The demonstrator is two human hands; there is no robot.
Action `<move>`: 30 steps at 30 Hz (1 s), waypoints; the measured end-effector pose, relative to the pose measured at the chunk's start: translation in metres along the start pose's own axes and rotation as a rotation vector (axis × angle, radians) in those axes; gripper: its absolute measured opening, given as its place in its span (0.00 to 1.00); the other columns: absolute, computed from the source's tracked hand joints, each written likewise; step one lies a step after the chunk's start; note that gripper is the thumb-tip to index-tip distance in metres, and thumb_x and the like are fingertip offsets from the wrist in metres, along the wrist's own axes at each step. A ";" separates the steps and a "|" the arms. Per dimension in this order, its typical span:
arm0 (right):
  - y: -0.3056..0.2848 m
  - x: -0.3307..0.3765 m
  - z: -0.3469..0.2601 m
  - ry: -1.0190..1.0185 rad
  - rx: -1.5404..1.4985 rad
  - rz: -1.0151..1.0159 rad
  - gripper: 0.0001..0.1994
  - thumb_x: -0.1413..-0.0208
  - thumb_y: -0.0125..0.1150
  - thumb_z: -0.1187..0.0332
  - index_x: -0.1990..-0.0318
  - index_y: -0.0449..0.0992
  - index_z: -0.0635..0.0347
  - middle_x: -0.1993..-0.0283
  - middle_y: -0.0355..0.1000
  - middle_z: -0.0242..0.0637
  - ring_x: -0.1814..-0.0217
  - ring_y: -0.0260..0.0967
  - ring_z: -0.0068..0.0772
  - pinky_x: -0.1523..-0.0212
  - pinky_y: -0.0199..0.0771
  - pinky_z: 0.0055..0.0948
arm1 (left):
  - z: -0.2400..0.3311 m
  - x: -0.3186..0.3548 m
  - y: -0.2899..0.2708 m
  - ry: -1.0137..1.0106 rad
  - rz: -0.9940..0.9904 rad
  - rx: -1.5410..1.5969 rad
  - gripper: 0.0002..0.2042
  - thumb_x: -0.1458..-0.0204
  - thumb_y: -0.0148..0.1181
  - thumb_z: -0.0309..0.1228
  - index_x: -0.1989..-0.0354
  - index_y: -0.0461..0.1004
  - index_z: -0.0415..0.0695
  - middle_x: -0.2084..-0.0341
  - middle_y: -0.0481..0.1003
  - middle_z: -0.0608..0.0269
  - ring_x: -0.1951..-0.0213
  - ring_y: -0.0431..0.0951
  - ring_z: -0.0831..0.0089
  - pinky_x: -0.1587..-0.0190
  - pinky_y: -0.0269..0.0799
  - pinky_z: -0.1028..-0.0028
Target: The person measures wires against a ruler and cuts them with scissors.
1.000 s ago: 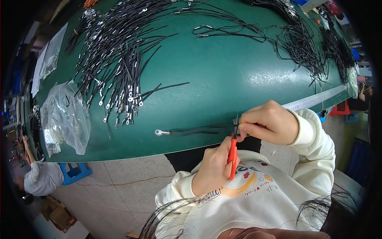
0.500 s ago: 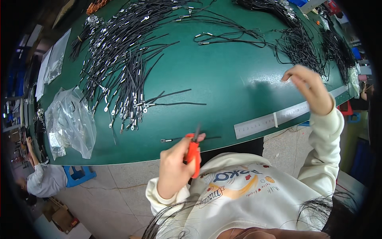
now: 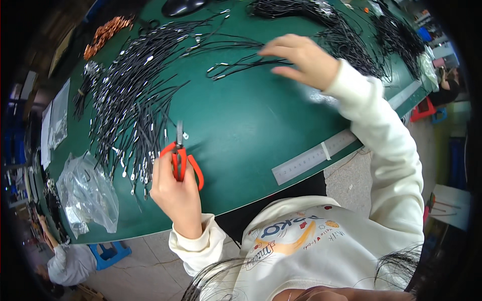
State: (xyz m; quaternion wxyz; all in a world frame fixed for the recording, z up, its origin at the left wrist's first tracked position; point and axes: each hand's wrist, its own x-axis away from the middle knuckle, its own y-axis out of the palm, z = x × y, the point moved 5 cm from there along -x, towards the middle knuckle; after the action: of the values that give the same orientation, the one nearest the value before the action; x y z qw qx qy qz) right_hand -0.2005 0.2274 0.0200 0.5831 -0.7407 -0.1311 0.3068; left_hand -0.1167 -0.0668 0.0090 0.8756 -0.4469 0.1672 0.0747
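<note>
Into the pick-up stage now, by the look of things! Holding red-handled pliers (image 3: 179, 138) in the left hand (image 3: 175, 193), with fingers curled about the grips and 1 handle jutting free to the right. Pointing those pliers forward, just beside the heap of short black leads (image 3: 135, 80) and near 1 silver ring terminal (image 3: 186, 135) on the green tabletop (image 3: 236, 130).

Over to the right hand (image 3: 304, 57): stretched far across the tabletop, slightly blurred, with fingers parted and thumb dropped away from them, showing nothing clearly gripped. Hanging over the right part of the long looped leads (image 3: 251, 65). Touching or only hovering? Cannot tell from this angle.

Down near the front edge, lying slantwise: the steel ruler (image 3: 301, 164), with 1 white band (image 3: 326, 150) across it. Handy for checking length, at a guess.

Next up, most likely: pinching 1 lead between thumb and fingertips, drawing it clear of its neighbours, then bringing it back toward the pliers. Calls for a light, selective pinch. Beware of snagging on the dark tangle (image 3: 351, 50) just beyond the right hand. Best to keep the pliers steady meanwhile, clear of the heaped ends.
</note>
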 end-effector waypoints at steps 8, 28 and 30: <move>0.043 -0.043 0.005 0.090 -0.084 -0.042 0.08 0.47 0.58 0.66 0.62 0.72 0.56 0.60 0.73 0.33 0.53 0.68 0.38 0.52 0.65 0.36 | -0.003 0.014 -0.005 -0.061 0.021 -0.040 0.14 0.56 0.63 0.23 0.58 0.75 0.38 0.68 0.71 0.60 0.75 0.67 0.73 0.72 0.62 0.74; -0.032 0.055 -0.109 0.309 -0.728 -0.443 0.03 0.49 0.57 0.73 0.68 0.71 0.62 0.82 0.71 0.39 0.80 0.71 0.39 0.76 0.68 0.32 | 0.063 0.052 0.040 -0.169 -0.467 0.982 0.14 0.55 0.62 0.16 0.57 0.75 0.35 0.72 0.75 0.59 0.77 0.73 0.79 0.74 0.68 0.82; -0.028 0.065 -0.110 0.373 -0.780 -0.465 0.04 0.49 0.58 0.72 0.69 0.73 0.63 0.82 0.72 0.39 0.81 0.71 0.38 0.77 0.69 0.31 | 0.067 0.055 0.043 -0.158 -0.495 0.950 0.11 0.54 0.61 0.16 0.61 0.76 0.35 0.73 0.75 0.60 0.77 0.73 0.79 0.74 0.68 0.82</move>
State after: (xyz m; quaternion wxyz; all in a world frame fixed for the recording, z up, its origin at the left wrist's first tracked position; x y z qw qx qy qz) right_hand -0.0791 0.1852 0.0411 0.3287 -0.8974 -0.2915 -0.0414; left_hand -0.0622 0.0112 -0.0069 0.9826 -0.0207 0.0060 -0.1843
